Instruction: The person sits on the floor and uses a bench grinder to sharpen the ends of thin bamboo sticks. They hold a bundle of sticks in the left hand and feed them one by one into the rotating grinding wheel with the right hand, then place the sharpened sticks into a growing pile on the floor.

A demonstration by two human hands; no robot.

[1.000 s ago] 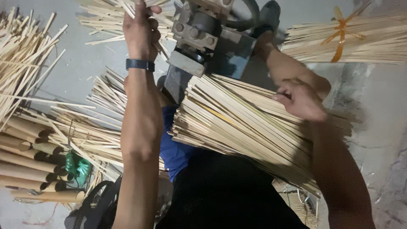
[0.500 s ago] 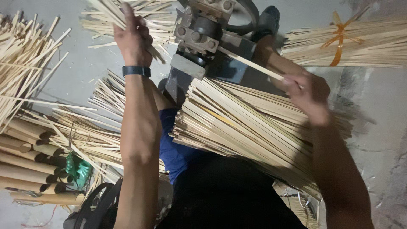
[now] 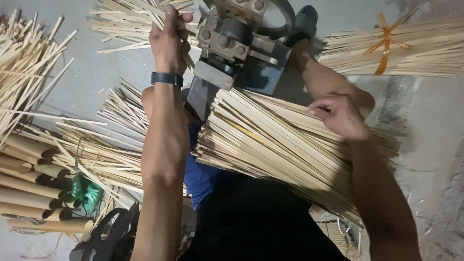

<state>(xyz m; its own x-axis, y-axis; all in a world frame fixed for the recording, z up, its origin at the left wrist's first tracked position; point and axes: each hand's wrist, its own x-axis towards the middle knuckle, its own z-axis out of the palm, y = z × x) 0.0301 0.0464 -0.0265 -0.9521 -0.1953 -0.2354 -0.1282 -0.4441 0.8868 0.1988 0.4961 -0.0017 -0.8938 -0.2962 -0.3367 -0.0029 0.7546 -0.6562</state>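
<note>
A small grey metal machine [image 3: 232, 46] stands on the floor in front of me. My left hand [image 3: 168, 41], with a dark band on its wrist, is closed around thin bamboo strips [image 3: 159, 14] on the machine's left side. A thick pile of long bamboo strips [image 3: 270, 140] lies across my lap, slanting down to the right. My right hand [image 3: 340, 116] rests on top of this pile, its fingers curled and pinching at the strips.
A bundle of strips tied with an orange band [image 3: 401, 46] lies at the upper right. Loose strips [image 3: 29, 72] and bamboo tubes [image 3: 29, 193] fill the left side, beside a green object [image 3: 87, 191]. My foot [image 3: 304, 21] sits behind the machine.
My right hand held one strip up to the machine, then dropped back onto the pile on my lap. My left hand stayed on the strips left of the machine.
</note>
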